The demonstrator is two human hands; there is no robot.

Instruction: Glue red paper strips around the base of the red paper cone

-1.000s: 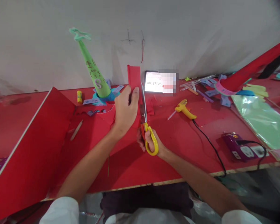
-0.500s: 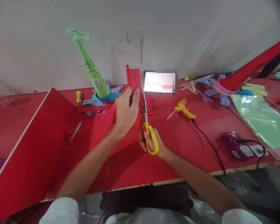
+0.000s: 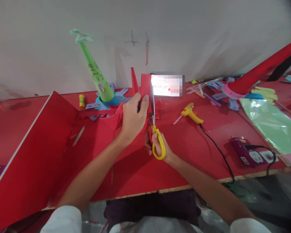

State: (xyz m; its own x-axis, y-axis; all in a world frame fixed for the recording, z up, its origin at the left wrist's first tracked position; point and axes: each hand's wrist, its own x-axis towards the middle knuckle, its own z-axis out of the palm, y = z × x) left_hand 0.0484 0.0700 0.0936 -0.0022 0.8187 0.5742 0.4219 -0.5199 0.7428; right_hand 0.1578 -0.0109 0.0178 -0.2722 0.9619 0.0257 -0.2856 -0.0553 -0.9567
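A folded piece of red paper (image 3: 146, 83) stands upright in my left hand (image 3: 135, 111), its thumb pressed on the front. My right hand (image 3: 160, 144) grips a pair of scissors (image 3: 161, 144) with yellow and red handles. The blades point up along the paper's right edge. Behind my left hand rises a red paper cone (image 3: 134, 80). Red paper scraps (image 3: 110, 120) lie beside and beneath that hand. A phone (image 3: 168, 85) showing a timer leans at the wall, just beyond the scissors' tips.
A green paper cone (image 3: 95, 72) on a blue base stands left; a red cone (image 3: 259, 72) leans right. A yellow glue gun (image 3: 191, 113) with its black cord and a purple box (image 3: 247, 152) lie right. A red board (image 3: 36, 149) stands upright left, near a glue stick (image 3: 81, 101).
My left hand and the red paper have shifted slightly right, separating the paper from the cone behind. The scissors have moved a little right with my right hand.
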